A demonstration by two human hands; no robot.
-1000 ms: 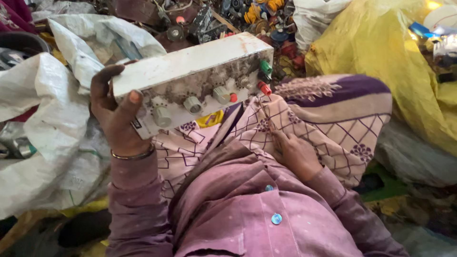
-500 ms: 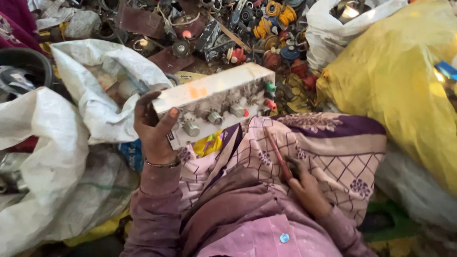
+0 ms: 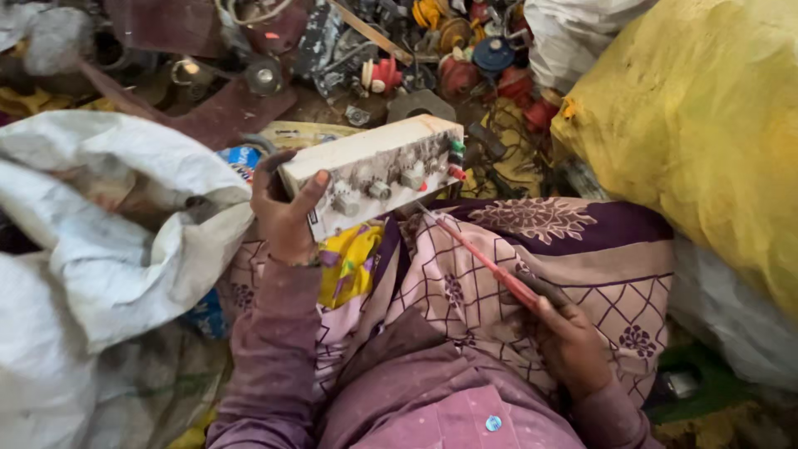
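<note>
My left hand grips the left end of a dirty white oblong electrical box with several knobs and small red and green terminals on its front. The box is held above my lap, tilted up to the right. My right hand rests on my right thigh and holds a long red-handled screwdriver, whose thin metal tip points up-left toward the underside of the box. A patterned pink and purple cloth covers my lap.
A heap of scrap metal and electrical parts lies ahead. A large white sack sits at the left, a big yellow sack at the right, and a white bag behind it.
My right hand has picked up the red screwdriver from my lap and now aims it at the box. The box has moved farther from the camera and to the right.
</note>
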